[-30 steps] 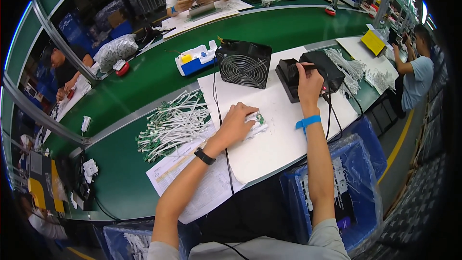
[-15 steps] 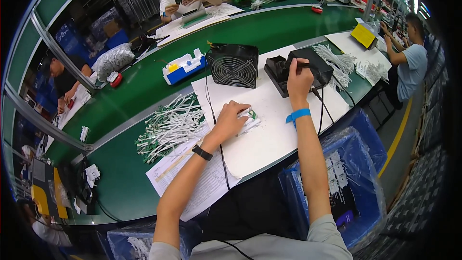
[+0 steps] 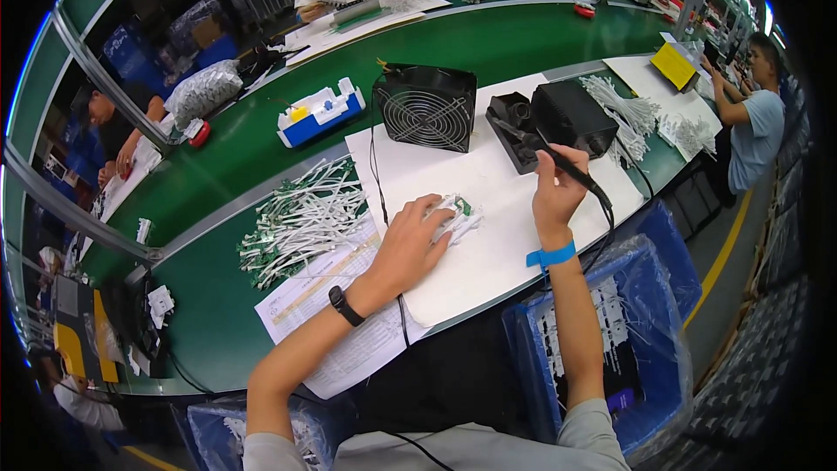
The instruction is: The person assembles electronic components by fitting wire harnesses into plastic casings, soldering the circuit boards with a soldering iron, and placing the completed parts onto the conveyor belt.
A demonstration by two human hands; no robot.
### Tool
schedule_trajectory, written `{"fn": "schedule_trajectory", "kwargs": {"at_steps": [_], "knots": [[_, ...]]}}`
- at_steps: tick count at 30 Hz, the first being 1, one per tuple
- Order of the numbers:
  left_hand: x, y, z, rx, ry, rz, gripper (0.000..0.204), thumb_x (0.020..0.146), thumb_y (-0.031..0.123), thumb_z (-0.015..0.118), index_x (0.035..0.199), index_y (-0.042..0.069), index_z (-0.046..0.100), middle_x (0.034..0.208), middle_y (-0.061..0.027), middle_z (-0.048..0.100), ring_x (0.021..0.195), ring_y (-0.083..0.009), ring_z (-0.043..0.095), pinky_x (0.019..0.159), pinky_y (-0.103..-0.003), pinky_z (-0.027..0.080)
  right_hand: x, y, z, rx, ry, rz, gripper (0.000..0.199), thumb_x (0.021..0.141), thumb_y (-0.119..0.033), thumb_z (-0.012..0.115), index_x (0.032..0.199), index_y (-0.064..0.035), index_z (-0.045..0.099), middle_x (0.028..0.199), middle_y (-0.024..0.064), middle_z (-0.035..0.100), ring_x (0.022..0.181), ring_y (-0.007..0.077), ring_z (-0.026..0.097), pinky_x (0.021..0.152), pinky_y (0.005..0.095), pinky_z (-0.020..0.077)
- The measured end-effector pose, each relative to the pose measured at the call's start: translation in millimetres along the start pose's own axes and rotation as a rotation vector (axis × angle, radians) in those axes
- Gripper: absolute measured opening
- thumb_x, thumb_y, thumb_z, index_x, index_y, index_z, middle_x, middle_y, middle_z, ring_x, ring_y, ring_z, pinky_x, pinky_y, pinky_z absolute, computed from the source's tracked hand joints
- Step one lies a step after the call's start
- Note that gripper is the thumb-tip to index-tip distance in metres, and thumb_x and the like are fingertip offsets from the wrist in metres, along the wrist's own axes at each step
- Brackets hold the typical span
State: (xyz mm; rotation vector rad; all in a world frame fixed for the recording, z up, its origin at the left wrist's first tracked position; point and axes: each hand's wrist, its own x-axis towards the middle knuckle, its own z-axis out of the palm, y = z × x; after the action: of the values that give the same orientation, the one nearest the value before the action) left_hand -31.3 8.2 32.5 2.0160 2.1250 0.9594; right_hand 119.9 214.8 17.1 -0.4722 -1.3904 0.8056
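My right hand (image 3: 556, 201) is closed around a black soldering iron (image 3: 572, 169). The iron's front end points toward a black iron stand (image 3: 506, 129), and its cable hangs down past my wrist. Lying on the white board (image 3: 501, 266), a small white plastic part with a green circuit board (image 3: 465, 221) is held by the fingers of my left hand (image 3: 408, 249). My hand covers some of that part. A black station box (image 3: 574, 118) stands beside the iron stand.
A black fan (image 3: 425, 109) stands behind my hands. White-wired green boards (image 3: 301, 225) lie in a heap at left, near a printed sheet (image 3: 336, 344). A lined blue bin (image 3: 663, 358) sits low at right. Other people work around the green bench; cables cross near me.
My right hand has come down and toward me with the soldering iron, turning palm up. My left hand has stayed by the white part, its fingers lying flatter over it.
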Motion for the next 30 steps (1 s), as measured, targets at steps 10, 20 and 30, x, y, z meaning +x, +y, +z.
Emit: {"fn": "schedule_trajectory", "kwargs": {"at_steps": [10,20,30], "knots": [[2,11,2,0.102,-0.057,0.031,0.048,0.091,0.028,0.071,0.134,0.011,0.062,0.136,-0.0201,0.053,0.122,-0.0381,0.051,0.104,-0.044,0.042,0,-4,0,0.056,-0.03,0.036,0.022,0.093,-0.002,0.072,0.112,-0.0012,0.06,0.086,0.0047,0.061,0.067,0.0091,0.058,0.059,0.0222,0.0456],[3,-10,-21,0.02,-0.177,0.025,0.044,0.085,0.014,0.07,0.129,0.012,0.065,0.141,-0.0186,0.052,0.128,-0.0386,0.051,0.107,-0.045,0.044,-3,-9,-7,0.149,-0.137,0.202,0.007,0.095,-0.001,0.068,0.095,-0.0005,0.061,0.086,0.0025,0.058,0.074,0.0077,0.056,0.067,0.023,0.0459],[2,-15,-23,0.038,-0.175,0.057,0.043,0.086,0.013,0.07,0.129,0.012,0.066,0.142,-0.0186,0.052,0.131,-0.0377,0.051,0.107,-0.044,0.046,-7,-18,-4,0.114,-0.441,0.24,0.014,0.094,-0.004,0.065,0.085,-0.0031,0.054,0.073,-0.0006,0.052,0.068,0.0063,0.046,0.063,0.0244,0.039]]}}
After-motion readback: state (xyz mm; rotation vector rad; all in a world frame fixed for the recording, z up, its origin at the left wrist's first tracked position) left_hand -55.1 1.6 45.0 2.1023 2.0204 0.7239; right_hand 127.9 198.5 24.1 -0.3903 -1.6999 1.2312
